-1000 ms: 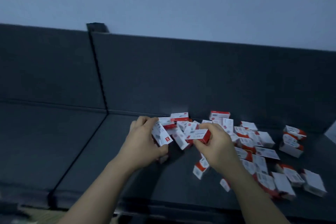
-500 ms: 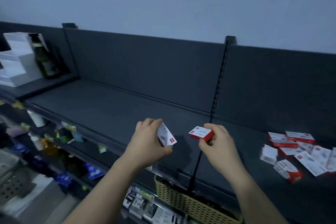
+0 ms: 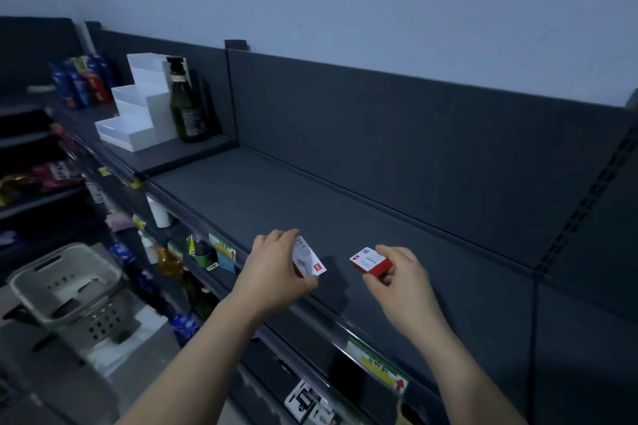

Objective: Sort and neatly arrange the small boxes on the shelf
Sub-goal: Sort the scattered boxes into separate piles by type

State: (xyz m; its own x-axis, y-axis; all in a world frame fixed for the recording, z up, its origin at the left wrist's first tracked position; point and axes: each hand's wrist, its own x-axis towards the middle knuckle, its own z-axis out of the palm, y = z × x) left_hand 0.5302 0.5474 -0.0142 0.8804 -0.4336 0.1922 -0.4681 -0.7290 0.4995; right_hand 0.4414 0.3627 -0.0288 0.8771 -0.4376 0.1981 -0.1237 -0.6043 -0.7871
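We are seeing the shelf (image 3: 310, 203) lying bare ahead, while a bottle (image 3: 186, 107) and white stand (image 3: 138, 117) are blocking the left.

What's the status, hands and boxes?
Left hand pinching small white cardboard box, tilted on edge. Right hand holding small red-and-white cardboard box flat. Both over dark grey metal shelf; nothing in the way.

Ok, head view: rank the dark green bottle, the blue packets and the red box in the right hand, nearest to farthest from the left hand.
1. Red box, just right of the left hand, in the right hand.
2. Dark green bottle, up the shelf to the left, beside the white tiered stand.
3. Blue packets, past that stand, far left.
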